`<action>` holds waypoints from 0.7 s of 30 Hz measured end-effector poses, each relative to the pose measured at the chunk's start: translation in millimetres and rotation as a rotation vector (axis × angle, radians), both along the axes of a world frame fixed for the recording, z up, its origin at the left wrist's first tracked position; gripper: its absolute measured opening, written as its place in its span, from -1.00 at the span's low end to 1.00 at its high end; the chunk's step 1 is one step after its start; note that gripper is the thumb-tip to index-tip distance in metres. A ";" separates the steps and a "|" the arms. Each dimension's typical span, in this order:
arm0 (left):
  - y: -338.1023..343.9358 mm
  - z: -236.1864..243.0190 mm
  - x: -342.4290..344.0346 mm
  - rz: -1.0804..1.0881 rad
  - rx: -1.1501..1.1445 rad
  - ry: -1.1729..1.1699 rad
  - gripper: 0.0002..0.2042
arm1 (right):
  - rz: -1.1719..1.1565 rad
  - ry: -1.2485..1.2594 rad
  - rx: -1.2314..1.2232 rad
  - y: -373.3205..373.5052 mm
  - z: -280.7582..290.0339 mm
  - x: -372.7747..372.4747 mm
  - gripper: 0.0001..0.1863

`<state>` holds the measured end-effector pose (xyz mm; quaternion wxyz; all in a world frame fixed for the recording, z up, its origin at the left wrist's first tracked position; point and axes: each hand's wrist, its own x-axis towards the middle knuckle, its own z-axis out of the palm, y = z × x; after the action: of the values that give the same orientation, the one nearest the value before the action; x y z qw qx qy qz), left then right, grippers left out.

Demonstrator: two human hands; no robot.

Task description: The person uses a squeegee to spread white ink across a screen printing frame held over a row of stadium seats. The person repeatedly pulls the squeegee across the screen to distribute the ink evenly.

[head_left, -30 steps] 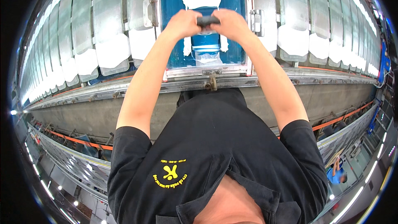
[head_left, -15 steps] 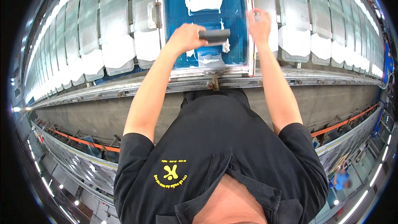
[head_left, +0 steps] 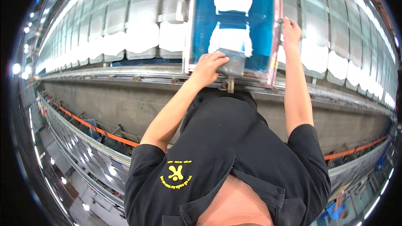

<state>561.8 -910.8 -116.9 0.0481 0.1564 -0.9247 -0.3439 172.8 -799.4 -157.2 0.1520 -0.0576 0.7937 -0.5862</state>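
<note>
A screen printing frame (head_left: 276, 29) with pinkish, worn edges holds a blue mesh (head_left: 261, 25). White ink (head_left: 230, 37) lies in two patches on the mesh, one far and one near. My left hand (head_left: 209, 68) is closed around the left end of a dark squeegee (head_left: 233, 63), which rests tilted at the near end of the mesh, beside the lower white patch. At the frame's right edge my right hand (head_left: 291, 33) has its fingers curled round a small metal handle, mostly hidden by the fingers.
Flat printing boards (head_left: 142, 37) bearing white fabric pieces stand in a long row on both sides. A metal rail (head_left: 138, 76) runs along their near edge. Behind me are an orange bar (head_left: 100, 132) and another rack of boards (head_left: 90, 159). A person in blue (head_left: 335, 210) is far off at lower right.
The squeegee has come down toward me to the frame's near end, and white ink now covers the lower blue area. The view has shifted, placing the frame further right.
</note>
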 end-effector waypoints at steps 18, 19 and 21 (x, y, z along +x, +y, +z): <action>-191.1 33.3 128.5 -0.081 -0.044 -0.175 -0.57 | 0.066 0.118 0.057 -148.2 -50.5 170.2 -0.66; -200.6 36.0 121.5 -0.105 -0.051 -0.210 -0.60 | 0.084 0.093 0.022 -151.7 -45.7 172.9 -0.65; -222.4 31.5 107.1 -0.107 -0.079 -0.089 -0.66 | 0.095 0.071 0.070 -154.3 -40.0 176.7 -0.62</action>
<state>668.9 -1133.2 -85.4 -0.0056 0.1198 -0.9458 -0.3019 349.5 -953.7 -197.2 0.1531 -0.1105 0.8150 -0.5479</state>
